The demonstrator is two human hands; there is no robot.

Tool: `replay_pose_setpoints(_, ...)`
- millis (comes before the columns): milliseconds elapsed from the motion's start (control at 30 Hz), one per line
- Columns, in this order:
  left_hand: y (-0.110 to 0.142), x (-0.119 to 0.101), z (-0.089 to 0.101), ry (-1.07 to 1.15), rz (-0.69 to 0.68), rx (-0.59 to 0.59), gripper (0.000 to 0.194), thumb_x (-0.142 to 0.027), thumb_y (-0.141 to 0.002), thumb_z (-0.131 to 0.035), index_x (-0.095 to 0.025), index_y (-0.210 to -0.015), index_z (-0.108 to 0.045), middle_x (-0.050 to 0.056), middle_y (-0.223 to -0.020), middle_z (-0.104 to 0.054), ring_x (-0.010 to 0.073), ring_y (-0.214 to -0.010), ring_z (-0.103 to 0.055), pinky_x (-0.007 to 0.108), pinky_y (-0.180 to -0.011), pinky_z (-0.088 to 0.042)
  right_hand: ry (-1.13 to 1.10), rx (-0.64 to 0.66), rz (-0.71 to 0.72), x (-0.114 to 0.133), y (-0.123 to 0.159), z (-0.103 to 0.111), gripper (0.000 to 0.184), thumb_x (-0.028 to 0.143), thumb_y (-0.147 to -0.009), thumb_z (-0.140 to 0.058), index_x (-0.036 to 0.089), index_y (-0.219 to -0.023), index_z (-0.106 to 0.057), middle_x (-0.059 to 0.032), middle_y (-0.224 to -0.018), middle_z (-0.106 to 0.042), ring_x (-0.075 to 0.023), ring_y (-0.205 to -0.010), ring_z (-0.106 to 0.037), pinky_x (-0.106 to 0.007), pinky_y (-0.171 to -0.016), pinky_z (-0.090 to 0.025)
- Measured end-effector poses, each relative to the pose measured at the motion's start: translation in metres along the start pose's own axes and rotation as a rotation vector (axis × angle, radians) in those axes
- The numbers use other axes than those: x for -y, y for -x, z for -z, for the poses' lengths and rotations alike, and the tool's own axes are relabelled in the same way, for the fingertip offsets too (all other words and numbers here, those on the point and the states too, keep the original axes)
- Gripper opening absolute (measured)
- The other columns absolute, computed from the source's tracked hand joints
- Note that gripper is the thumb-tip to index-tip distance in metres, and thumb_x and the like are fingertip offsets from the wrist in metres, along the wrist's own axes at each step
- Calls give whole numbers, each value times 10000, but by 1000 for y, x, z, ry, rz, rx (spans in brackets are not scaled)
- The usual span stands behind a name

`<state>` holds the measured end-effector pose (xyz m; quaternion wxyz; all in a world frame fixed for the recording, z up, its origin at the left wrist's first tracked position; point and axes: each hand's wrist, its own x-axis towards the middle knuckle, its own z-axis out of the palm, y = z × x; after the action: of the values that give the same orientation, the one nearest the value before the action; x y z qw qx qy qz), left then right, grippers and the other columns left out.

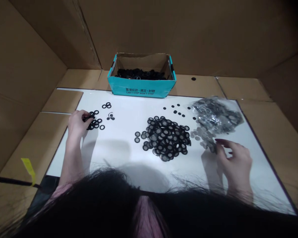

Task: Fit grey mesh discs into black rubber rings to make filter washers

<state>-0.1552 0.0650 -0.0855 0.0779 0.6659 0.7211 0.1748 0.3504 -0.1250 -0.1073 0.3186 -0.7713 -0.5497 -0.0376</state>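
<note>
At the left, my left hand [77,125] is closed, thumb and fingertips pinching among a small group of black rings [96,125]. My right hand [235,160] is at the right, its thumb and forefinger drawn together at the edge of a scatter of thin grey discs [205,137]. Whatever lies between those fingertips is too small to make out. Between the hands is a large heap of black rings with grey discs set in them [167,137]. Behind the right hand lies a clear plastic bag [217,114] full of grey discs.
An open turquoise box [142,87] holding many black pieces stands at the back. Small black dots [179,113] and a few loose rings [106,105] lie on the white board [109,148]. Cardboard walls [183,36] enclose the place. A yellow tag [28,168] hangs on a black cable at left.
</note>
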Motion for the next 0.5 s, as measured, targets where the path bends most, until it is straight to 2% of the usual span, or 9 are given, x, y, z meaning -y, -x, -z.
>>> replay_pose_setpoints(133,3,-7,5,50,8,-20,152,-269,-748,-650,-180,-871,-663,20,-843,-654,166,-770,-605,265,-776,-460,31,-1,51,-5,-8,-19,221,391,-849,-552,232,-891,-700,-100,-828,-659,-310,-859,-590,-488,-789,-439)
replay_pose_setpoints(300,4,-11,10,83,74,-101,135,-253,-753,-679,-163,-852,-661,-3,-825,-671,138,-774,-621,236,-779,-467,12,72,123,-7,-29,-45,306,482,-817,-605,213,-878,-739,-120,-835,-677,-282,-823,-578,-446,-782,-434)
replay_pose_setpoints(433,4,-9,10,88,141,-108,154,-208,-789,-686,-128,-919,-666,0,-791,-674,147,-823,-661,271,-862,-495,10,105,137,-10,-33,-54,285,475,-810,-606,222,-814,-738,-112,-818,-690,-267,-786,-576,-430,-765,-425)
replay_pose_setpoints(500,3,-8,8,79,162,-77,207,-243,-860,-657,-116,-1023,-650,35,-907,-681,169,-893,-661,336,-892,-517,13,101,122,-10,-32,-54,301,475,-813,-587,210,-807,-728,-101,-789,-690,-264,-768,-578,-428,-757,-430)
